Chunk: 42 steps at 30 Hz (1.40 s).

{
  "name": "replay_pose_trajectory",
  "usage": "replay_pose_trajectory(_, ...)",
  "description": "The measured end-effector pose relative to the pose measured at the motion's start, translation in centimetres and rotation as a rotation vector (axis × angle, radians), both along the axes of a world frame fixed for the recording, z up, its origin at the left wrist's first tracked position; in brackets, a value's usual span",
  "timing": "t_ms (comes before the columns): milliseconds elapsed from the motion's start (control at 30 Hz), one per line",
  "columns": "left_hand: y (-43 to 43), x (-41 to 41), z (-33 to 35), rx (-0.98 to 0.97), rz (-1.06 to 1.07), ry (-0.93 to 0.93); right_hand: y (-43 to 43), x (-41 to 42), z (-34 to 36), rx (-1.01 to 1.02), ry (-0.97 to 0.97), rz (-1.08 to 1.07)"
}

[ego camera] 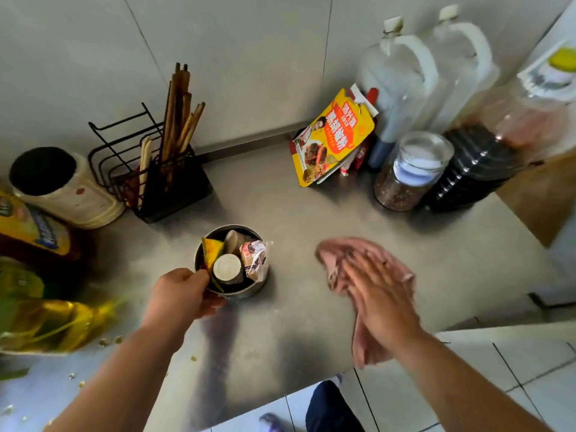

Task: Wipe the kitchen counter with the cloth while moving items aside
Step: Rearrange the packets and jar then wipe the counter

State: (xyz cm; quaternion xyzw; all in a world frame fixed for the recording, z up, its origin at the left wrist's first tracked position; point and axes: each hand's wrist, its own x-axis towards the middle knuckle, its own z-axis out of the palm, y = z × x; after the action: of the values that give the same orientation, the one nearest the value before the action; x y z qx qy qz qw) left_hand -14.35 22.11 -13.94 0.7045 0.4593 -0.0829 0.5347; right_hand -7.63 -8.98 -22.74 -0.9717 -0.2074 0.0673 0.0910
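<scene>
Stainless steel counter (pixel 280 332), brushed, dull sheen, with pale crumbs scattered along its near left edge.

Right hand (pixel 378 294): flat, fingers spread, palm pressed down on a pink cloth (pixel 335 255); motion-blurred. The cloth lies on the counter right of centre, bunched ahead of the fingertips and trailing back under the wrist toward the counter's front edge.

Left hand (pixel 184 293): curled around the near rim of a round metal tin (pixel 252 289), fingers grasping its wall. The tin stands upright on the counter, left of the cloth and apart from it. Contents: a white-lidded small jar, a yellow packet, a clear wrapped sachet, other items not identifiable.

Left edge, near: a yellow oil bottle (pixel 53 325), blurred; behind it a bottle with a yellow-and-blue label (pixel 34 232).

Left, farther: a cream-coloured tub with a black lid (pixel 62 188), tilted in the wide lens.

Beside it, toward the wall: a black wire utensil rack (pixel 156 179) holding wooden chopsticks (pixel 179 116) upright.

Back right: a yellow-and-orange seasoning pouch (pixel 333 138) leaning in a small holder with other sachets.

Right of the pouch: a glass jar (pixel 408 173) of dark spice with a clear lid; touching it, a large dark-liquid bottle (pixel 477 169).

Against the wall: two clear plastic jugs (pixel 414 76) with handles.
</scene>
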Motion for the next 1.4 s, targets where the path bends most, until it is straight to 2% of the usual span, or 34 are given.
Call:
replay_pose_trajectory(100, -0.3, 1.4, 0.0, 0.015, 0.017, -0.022, 2.5, 5.9, 0.1, 0.017, -0.023, -0.156)
replay_pose_trajectory(167, -0.4, 2.2, -0.1, 0.015, 0.039, -0.033, 5.7, 7.2, -0.5, 0.073, -0.029, -0.180)
replay_pose_trajectory(300, -0.2, 3.4, 0.0, 0.025, 0.074, -0.027, 9.9, 5.2, -1.2, 0.133, 0.034, 0.191)
replay_pose_trajectory(367, 0.1, 3.9, 0.1, 0.034, 0.095, -0.024, 10.8, 6.8, -1.1, 0.181, 0.028, 0.282)
replay_pose_trajectory(500, 0.7, 5.2, 0.3, 0.038, 0.130, -0.016, 15.0, 11.5, -0.3, 0.263, 0.157, 0.331)
replay_pose_trajectory(633, 1.2, 7.1, 0.0, 0.058, 0.140, -0.011, 18.7, 15.7, -0.1, 0.228, 0.201, 0.187)
replay_pose_trajectory(767, 1.4, 9.4, -0.4, 0.065, 0.153, -0.031, 17.5, 16.5, -0.5, 0.215, 0.155, 0.118)
replay_pose_trajectory(933, 0.6, 13.0, -0.6, 0.074, 0.128, -0.075, 12.1, 14.8, -0.7, 0.138, 0.142, 0.348)
replay_pose_trajectory(1033, -0.4, 16.0, -0.7, 0.037, 0.111, -0.090, 9.5, 13.9, -0.1, 0.239, 0.056, 0.433)
replay_pose_trajectory(1167, -1.8, 19.8, -0.8, -0.045, 0.062, -0.087, 7.6, 13.2, -1.2, 0.199, 0.192, 0.352)
replay_pose_trajectory(1233, -2.6, 21.3, -1.0, -0.037, 0.021, -0.088, 7.2, 13.3, -1.3, 0.216, 0.126, 0.346)
replay_pose_trajectory(1333, -2.9, 22.7, -1.2, -0.030, -0.006, -0.100, 7.2, 14.2, 0.5, 0.403, 0.177, 0.313)
replay_pose_trajectory(1400, -2.4, 22.9, -1.4, -0.026, 0.003, -0.111, 6.9, 14.9, 1.7, 0.522, 0.187, 0.207)
